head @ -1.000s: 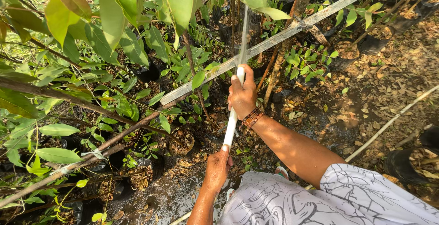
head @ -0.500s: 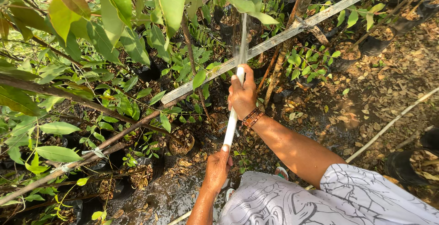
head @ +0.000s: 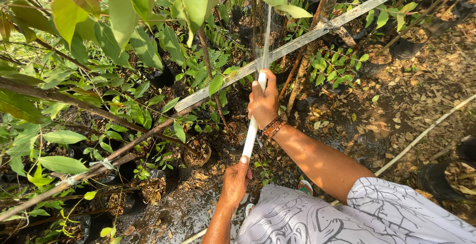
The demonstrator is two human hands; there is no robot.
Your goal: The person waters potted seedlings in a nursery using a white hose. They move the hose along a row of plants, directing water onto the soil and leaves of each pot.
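Observation:
My right hand (head: pixel 264 103), with a brown bracelet at the wrist, grips the upper end of a white pipe (head: pixel 251 133). My left hand (head: pixel 235 180) holds the same pipe lower down, near my body. A thin stream of water (head: pixel 267 31) shoots from the pipe's tip up and away toward the plants. The pipe points at young leafy plants in black nursery pots (head: pixel 197 153) standing on wet, dark soil.
A pale wooden rail (head: pixel 317 32) runs diagonally from upper right to middle left, just past the pipe's tip. Brown branches (head: pixel 74 100) and big green leaves fill the left. Dry leaf litter covers the right. A thin stick (head: pixel 421 136) lies there. More black pots (head: pixel 406 48) stand behind.
Both hands keep their grip on the pipe. The pipe and the water stream have hardly shifted; the view has moved only slightly.

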